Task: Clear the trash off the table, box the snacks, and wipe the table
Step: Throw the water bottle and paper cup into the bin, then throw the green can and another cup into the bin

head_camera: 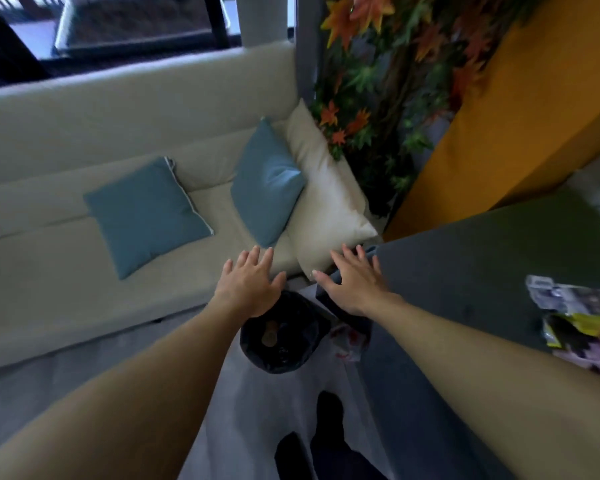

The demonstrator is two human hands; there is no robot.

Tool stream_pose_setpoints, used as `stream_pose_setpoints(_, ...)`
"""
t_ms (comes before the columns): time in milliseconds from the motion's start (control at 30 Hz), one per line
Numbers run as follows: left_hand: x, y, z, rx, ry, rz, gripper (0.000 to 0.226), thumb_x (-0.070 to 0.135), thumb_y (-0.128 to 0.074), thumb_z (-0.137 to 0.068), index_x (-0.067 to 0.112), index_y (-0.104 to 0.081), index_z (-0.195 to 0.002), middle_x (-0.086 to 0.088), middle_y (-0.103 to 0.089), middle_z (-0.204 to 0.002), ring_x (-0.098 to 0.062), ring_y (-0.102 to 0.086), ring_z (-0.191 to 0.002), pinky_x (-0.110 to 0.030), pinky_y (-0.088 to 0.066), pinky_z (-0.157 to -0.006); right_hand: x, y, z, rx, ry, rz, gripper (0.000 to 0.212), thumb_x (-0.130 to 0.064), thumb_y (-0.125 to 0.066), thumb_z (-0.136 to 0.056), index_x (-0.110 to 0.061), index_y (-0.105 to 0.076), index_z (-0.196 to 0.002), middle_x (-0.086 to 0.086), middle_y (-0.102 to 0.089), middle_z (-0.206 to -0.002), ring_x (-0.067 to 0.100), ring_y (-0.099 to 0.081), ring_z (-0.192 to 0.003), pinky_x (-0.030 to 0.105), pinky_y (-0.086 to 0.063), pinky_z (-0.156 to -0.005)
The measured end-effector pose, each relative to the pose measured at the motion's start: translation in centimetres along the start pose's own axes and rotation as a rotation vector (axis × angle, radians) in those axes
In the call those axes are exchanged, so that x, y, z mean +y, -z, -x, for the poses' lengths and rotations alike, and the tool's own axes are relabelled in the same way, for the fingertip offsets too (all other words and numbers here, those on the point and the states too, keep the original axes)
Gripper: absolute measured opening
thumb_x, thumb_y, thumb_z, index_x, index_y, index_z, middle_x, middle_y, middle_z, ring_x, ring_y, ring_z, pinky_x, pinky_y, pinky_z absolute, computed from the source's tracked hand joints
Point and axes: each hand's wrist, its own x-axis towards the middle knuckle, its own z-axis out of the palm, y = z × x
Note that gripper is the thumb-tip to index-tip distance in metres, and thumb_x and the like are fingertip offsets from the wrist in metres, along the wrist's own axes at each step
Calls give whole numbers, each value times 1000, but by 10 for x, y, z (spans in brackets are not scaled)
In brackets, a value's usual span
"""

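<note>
Hovering over black-lined trash bin (281, 344): our left grip (248, 289), fingers straight, spread wide, holding nothing, above bin's far rim. Our right grip (355, 284) just right of bin, likewise spread wide, holding nothing, above corner of green table (465, 271). Snack wrappers (575, 313) lie on table, well right of bin, at frame edge. Brownish scrap inside bin; we cannot tell what. Crumpled white-and-red bag (347, 344) just right of bin, against table side. Cream sofa (66, 265) beyond bin, two blue cushions (146, 213) on it.
</note>
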Motion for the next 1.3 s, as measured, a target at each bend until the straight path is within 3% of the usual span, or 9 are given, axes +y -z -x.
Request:
stream_pose_setpoints(600, 111, 75, 86, 165, -313, -94, 69, 57, -23, -102, 22, -13, -160, -8, -13, -167, -27, -11, -153, -49, -12, -123, 49, 86, 158, 250, -146, -57, 82, -77, -20, -93, -29, -11, -159, -3, 0, -167, 24, 5, -153, 54, 2, -122)
stream_pose_setpoints(1033, 281, 67, 106, 103, -584, -193, 72, 61, -25, -101, 23, -8, -161, -5, -8, -168, -28, -8, -154, -49, -12, -123, 180, 94, 267, 410, -420, -187, 80, -76, -24, -93, -31, -15, -158, -3, -6, -167, 24, -1, -154, 51, -8, -122)
stream_pose_setpoints(1300, 407, 33, 120, 79, -736, -254, 71, 58, -27, -102, 23, -10, -161, -6, -11, -168, -27, -11, -154, -49, -12, -123, 283, 87, 344, 533, -551, -219, 71, -70, -31, -95, -30, -26, -154, 2, -21, -164, 28, -17, -150, 51, -19, -119)
